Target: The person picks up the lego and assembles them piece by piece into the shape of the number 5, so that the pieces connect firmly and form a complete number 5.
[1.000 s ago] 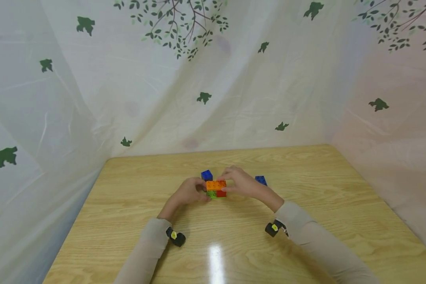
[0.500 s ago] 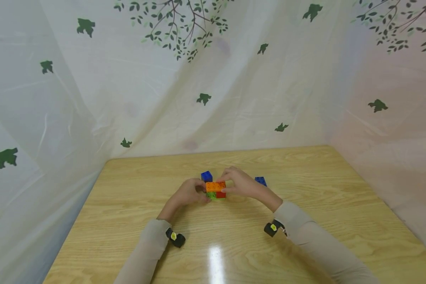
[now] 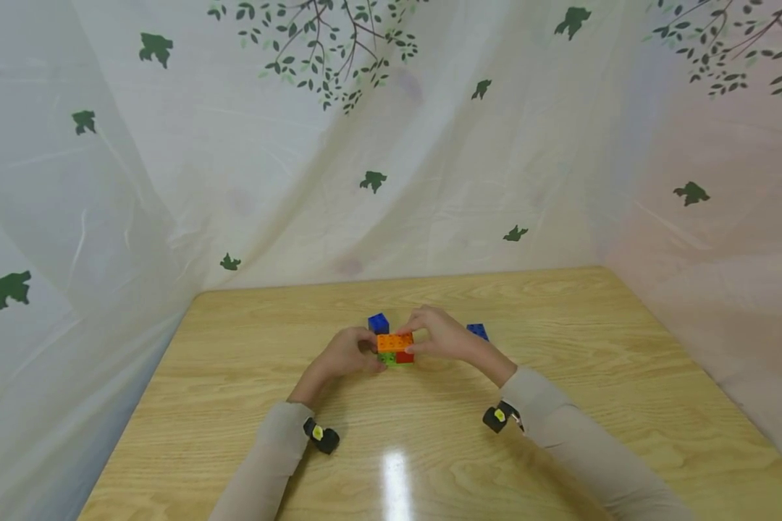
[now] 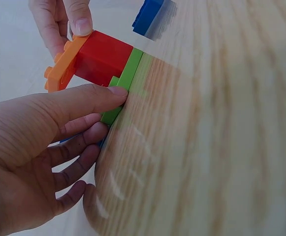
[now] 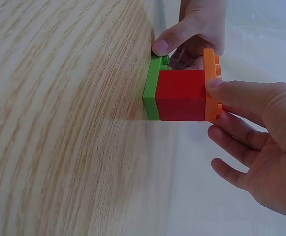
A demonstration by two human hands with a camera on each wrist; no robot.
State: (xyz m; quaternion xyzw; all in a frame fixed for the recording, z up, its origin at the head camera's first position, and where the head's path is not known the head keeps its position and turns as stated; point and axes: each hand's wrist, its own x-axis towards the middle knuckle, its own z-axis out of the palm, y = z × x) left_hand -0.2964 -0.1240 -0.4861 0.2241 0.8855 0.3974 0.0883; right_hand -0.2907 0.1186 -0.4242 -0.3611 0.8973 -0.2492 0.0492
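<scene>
The left sleeve (image 3: 263, 456) and right sleeve (image 3: 580, 441) are long, plain and pale beige. A compact black unit with a yellow marking is worn at each cuff — left unit (image 3: 326, 441), right unit (image 3: 493, 420). The left hand (image 3: 347, 352) and right hand (image 3: 442, 334) are bare.

Wooden table (image 3: 404, 412); pale, perhaps plastic curtain (image 3: 300, 166).

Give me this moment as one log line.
left hand: pinches green plate | right hand: pinches orange plate | red block: between both plates | blue blocks: on table
</scene>
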